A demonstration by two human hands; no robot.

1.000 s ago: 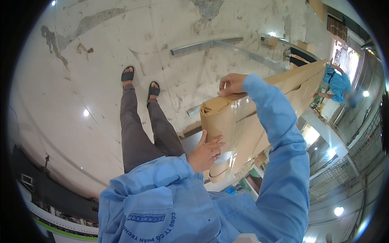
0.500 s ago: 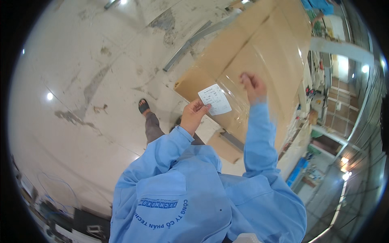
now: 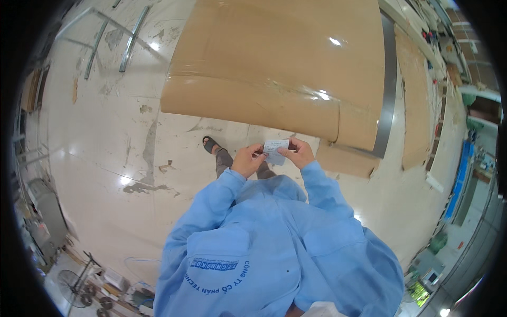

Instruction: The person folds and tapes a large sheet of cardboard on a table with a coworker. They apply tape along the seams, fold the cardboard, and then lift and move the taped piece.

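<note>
A small white paper slip (image 3: 276, 150) sits between both of my hands, held in front of my chest. My left hand (image 3: 246, 160) pinches its left edge and my right hand (image 3: 299, 152) pinches its right edge. Just beyond the slip lies a big brown cardboard-wrapped package (image 3: 274, 68) covered in shiny clear film, resting on the floor. My light blue sleeves and jacket fill the lower part of the view. One sandalled foot (image 3: 209, 143) shows on the floor under my left hand.
The pale glossy floor (image 3: 100, 148) is stained and scuffed. Metal bars (image 3: 129, 37) lie at the upper left. A flat cardboard sheet (image 3: 414, 105) lies to the right, with shelves and blue items beyond. A fan and clutter (image 3: 79, 288) sit at the lower left.
My right hand has left the package and come down to the slip, so both hands now hold it close to my chest. The view has turned, and the package now lies farther off.
</note>
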